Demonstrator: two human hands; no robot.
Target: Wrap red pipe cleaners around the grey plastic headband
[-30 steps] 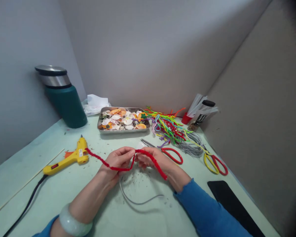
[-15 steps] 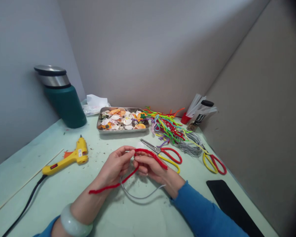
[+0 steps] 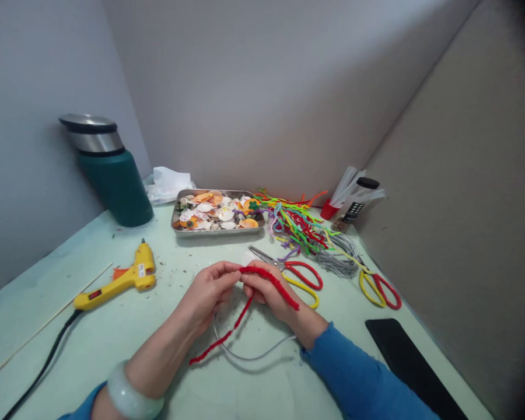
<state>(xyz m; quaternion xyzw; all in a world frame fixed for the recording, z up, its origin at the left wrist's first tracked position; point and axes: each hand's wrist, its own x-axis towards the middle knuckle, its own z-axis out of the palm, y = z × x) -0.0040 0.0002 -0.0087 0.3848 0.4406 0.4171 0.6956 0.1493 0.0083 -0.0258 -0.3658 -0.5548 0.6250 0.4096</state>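
Note:
A fuzzy red pipe cleaner (image 3: pixel 273 279) is pinched between my two hands above the middle of the table. My left hand (image 3: pixel 210 291) grips it with thumb and index finger. Close beside it, my right hand (image 3: pixel 269 294) has its fingers closed on the same pipe cleaner. One end lies over the back of my right hand; the other hangs down toward me. A thin grey wire (image 3: pixel 249 357) curves out below my left hand; where it is held is hidden. Behind my right hand lie scissors (image 3: pixel 304 274) with red and yellow handles.
A yellow glue gun (image 3: pixel 114 289) and a thin stick (image 3: pixel 48 324) lie left, near a green bottle (image 3: pixel 118 186). At the back are a metal tray (image 3: pixel 219 233) of shells, colourful pipe cleaners (image 3: pixel 297 224), coiled grey wire (image 3: pixel 341 259) and a jar (image 3: pixel 356 204). More scissors (image 3: pixel 380 289) lie right.
The pipe cleaner's loose end has swung from the left, near the glue gun, down across my left forearm and now hangs between my arms. My right hand has shifted its fingers along it.

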